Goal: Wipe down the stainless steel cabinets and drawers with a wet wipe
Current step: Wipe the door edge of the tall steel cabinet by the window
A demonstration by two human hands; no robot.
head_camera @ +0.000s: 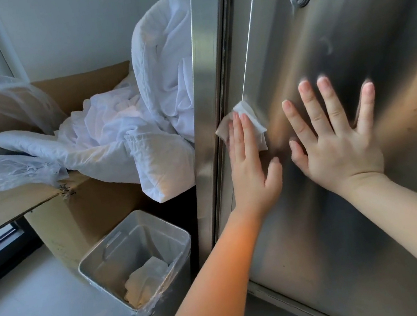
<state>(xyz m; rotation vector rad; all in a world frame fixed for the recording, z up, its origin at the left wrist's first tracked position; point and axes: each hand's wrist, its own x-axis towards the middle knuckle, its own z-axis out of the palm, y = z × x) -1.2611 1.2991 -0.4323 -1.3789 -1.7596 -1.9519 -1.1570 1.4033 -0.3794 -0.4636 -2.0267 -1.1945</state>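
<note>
Wet wipe [246, 118] sits flat under left hand [251, 167] fingers, pressed on cabinet door [347, 38] at its left edge. Door's long axis runs up-down; unwiped steel lies rightward. Right hand [337, 141] splayed wide, bracing door beside it.

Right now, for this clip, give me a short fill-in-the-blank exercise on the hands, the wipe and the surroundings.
1. The left hand presses the ____ against the cabinet door.
2. The right hand lies flat on the door with its fingers ____.
3. On the floor stands a lined ____ holding crumpled white wipes.

Missing words: wet wipe; spread; bin
</note>
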